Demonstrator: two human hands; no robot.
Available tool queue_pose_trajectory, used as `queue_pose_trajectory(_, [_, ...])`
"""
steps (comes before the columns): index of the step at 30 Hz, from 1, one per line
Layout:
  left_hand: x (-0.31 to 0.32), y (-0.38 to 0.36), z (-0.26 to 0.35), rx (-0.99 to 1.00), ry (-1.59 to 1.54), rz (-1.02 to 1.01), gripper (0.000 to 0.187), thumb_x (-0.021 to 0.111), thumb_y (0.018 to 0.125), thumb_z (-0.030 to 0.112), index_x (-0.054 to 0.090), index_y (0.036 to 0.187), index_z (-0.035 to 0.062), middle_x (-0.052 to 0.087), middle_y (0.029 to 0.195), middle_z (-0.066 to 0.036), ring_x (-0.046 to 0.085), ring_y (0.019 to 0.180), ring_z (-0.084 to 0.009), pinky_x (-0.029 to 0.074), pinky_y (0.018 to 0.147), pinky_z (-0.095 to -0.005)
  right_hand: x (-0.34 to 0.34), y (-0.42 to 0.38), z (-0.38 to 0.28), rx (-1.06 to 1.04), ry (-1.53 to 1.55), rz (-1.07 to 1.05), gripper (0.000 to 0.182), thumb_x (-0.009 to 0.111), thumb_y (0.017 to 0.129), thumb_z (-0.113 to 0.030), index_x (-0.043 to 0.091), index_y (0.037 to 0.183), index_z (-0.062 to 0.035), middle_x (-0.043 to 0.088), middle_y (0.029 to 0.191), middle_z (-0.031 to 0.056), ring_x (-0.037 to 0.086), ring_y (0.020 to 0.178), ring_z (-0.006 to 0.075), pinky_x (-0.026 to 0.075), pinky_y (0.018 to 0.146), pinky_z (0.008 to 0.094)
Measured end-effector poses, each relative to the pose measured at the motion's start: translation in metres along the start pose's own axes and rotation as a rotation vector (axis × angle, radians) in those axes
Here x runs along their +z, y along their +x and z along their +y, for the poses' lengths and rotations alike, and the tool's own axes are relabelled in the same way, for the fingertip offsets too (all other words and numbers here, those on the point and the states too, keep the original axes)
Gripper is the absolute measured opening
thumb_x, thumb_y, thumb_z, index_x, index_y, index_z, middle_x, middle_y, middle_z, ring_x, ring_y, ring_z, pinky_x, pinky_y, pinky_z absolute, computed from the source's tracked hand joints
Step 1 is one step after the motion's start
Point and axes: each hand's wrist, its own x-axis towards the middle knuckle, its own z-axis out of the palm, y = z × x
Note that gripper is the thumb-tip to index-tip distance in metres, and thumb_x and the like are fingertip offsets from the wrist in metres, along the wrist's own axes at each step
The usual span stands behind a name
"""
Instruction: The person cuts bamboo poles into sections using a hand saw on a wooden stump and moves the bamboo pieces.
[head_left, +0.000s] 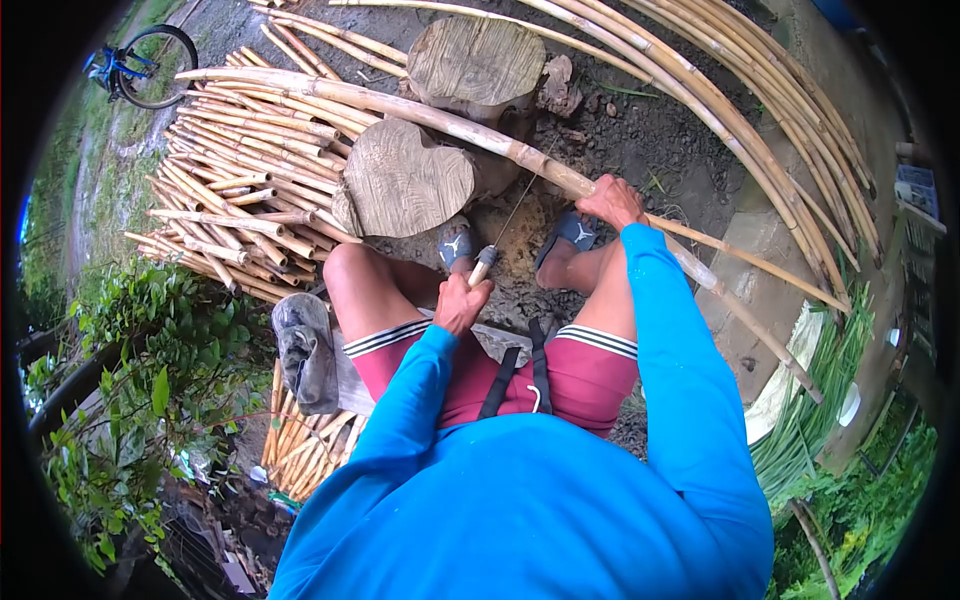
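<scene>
My left hand [462,303] is wrapped round the pale handle of a long-bladed hand tool [486,262] with a dark collar. Its blade, seen nearly edge-on as a thin line, points up and away to the bamboo pole. My right hand [612,203] grips that long bamboo pole [440,120], fingers closed over it above my right knee. The pole slants from the upper left, passing over or beside two chopping stumps, down to the lower right. The nearer stump [405,180] has a grooved top; the farther stump [474,60] stands behind the pole.
Cut bamboo lengths [240,190] are heaped on the left, with more short pieces [310,440] lower down. Long bamboo poles [740,110] lie at the upper right. Green leafy strips [800,440] rest at right. A cap [305,350] lies by my left thigh; a bicycle wheel [158,66] stands far left.
</scene>
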Motion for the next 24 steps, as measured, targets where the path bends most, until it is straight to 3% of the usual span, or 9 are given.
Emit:
queue_pose_trajectory(2, [-0.004, 0.011, 0.022, -0.073, 0.006, -0.145, 0.042, 0.06, 0.081, 0.036, 0.065, 0.095, -0.0031, 0.066, 0.088, -0.03, 0.066, 0.088, -0.0439, 0.05, 0.079, -0.0474, 0.002, 0.003, -0.001, 0.011, -0.039, 0.069, 0.042, 0.067, 0.062, -0.031, 0.075, 0.093, -0.0038, 0.072, 0.092, 0.0204, 0.069, 0.095, 0.037, 0.054, 0.087, 0.0413])
queue_pose_trajectory(4, [0.019, 0.055, 0.032, 0.436, 0.397, -0.1, 0.045, 0.057, 0.082, 0.039, 0.066, 0.087, -0.0047, 0.064, 0.085, -0.033, 0.064, 0.085, -0.0478, 0.049, 0.078, -0.0509, -0.004, 0.0, -0.003, 0.015, -0.015, 0.015, 0.043, 0.067, 0.062, -0.031, 0.075, 0.094, -0.0037, 0.072, 0.094, 0.0211, 0.069, 0.097, 0.0375, 0.054, 0.088, 0.0418])
queue_pose_trajectory(5, [0.028, 0.076, 0.058, -0.073, -0.004, -0.076, 0.044, 0.057, 0.082, 0.038, 0.065, 0.089, -0.0049, 0.063, 0.085, -0.034, 0.064, 0.084, -0.048, 0.048, 0.078, -0.0516, -0.008, -0.004, -0.005, 0.021, 0.012, -0.036, 0.043, 0.066, 0.062, -0.031, 0.075, 0.094, -0.0037, 0.072, 0.096, 0.0218, 0.068, 0.098, 0.0381, 0.053, 0.089, 0.0423])
queue_pose_trajectory(8, [0.03, 0.078, 0.056, -0.06, 0.017, -0.071, 0.045, 0.057, 0.082, 0.038, 0.066, 0.09, -0.0049, 0.063, 0.087, -0.035, 0.064, 0.087, -0.0484, 0.048, 0.079, -0.0517, -0.008, -0.004, -0.004, 0.023, -0.001, -0.05, 0.047, 0.067, 0.063, -0.031, 0.074, 0.1, -0.004, 0.069, 0.108, 0.0236, 0.066, 0.103, 0.0407, 0.053, 0.091, 0.0433])
queue_pose_trajectory(10, [0.018, 0.035, 0.024, 0.038, 0.104, -0.105, 0.046, 0.057, 0.082, 0.039, 0.067, 0.092, -0.0045, 0.062, 0.088, -0.036, 0.063, 0.089, -0.0486, 0.048, 0.081, -0.051, -0.008, -0.003, -0.002, 0.031, 0.003, -0.02, 0.047, 0.067, 0.063, -0.032, 0.074, 0.101, -0.0041, 0.068, 0.11, 0.0243, 0.065, 0.104, 0.0411, 0.052, 0.091, 0.0433])
queue_pose_trajectory(13, [0.008, -0.01, 0.023, -0.038, -0.011, -0.04, 0.044, 0.057, 0.081, 0.038, 0.067, 0.09, -0.0042, 0.061, 0.082, -0.035, 0.064, 0.084, -0.0488, 0.048, 0.079, -0.0505, -0.006, 0.0, 0.001, 0.039, -0.013, -0.016, 0.048, 0.067, 0.064, -0.032, 0.073, 0.103, -0.0039, 0.067, 0.111, 0.0258, 0.064, 0.106, 0.0415, 0.051, 0.094, 0.0435])
queue_pose_trajectory(19, [0.036, 0.081, 0.081, 0.015, 0.07, 0.011, 0.052, 0.056, 0.079, 0.041, 0.064, 0.09, -0.0091, 0.062, 0.084, -0.036, 0.063, 0.088, -0.0494, 0.048, 0.079, -0.0527, -0.007, 0.0, 0.0, 0.003, -0.009, -0.04, 0.051, 0.067, 0.064, -0.032, 0.072, 0.106, -0.0019, 0.067, 0.112, 0.0266, 0.064, 0.108, 0.0419, 0.051, 0.096, 0.0442])
queue_pose_trajectory(22, [0.011, 0.02, 0.039, -0.063, 0.041, -0.114, 0.043, 0.06, 0.08, 0.035, 0.067, 0.093, -0.005, 0.065, 0.091, -0.033, 0.065, 0.094, -0.0457, 0.049, 0.083, -0.0498, -0.01, 0.001, -0.001, 0.018, -0.021, -0.034, 0.053, 0.067, 0.065, -0.032, 0.072, 0.108, -0.0023, 0.066, 0.114, 0.0267, 0.063, 0.11, 0.0419, 0.05, 0.096, 0.0443])
queue_pose_trajectory(24, [0.014, 0.006, 0.013, -0.002, -0.021, 0.037, 0.039, 0.061, 0.081, 0.033, 0.066, 0.093, -0.0043, 0.065, 0.093, -0.032, 0.066, 0.09, -0.0452, 0.05, 0.081, -0.0492, -0.01, 0.003, -0.001, 0.033, -0.006, -0.068, 0.053, 0.067, 0.065, -0.033, 0.072, 0.109, -0.0027, 0.065, 0.117, 0.0262, 0.062, 0.113, 0.0414, 0.049, 0.098, 0.0438])
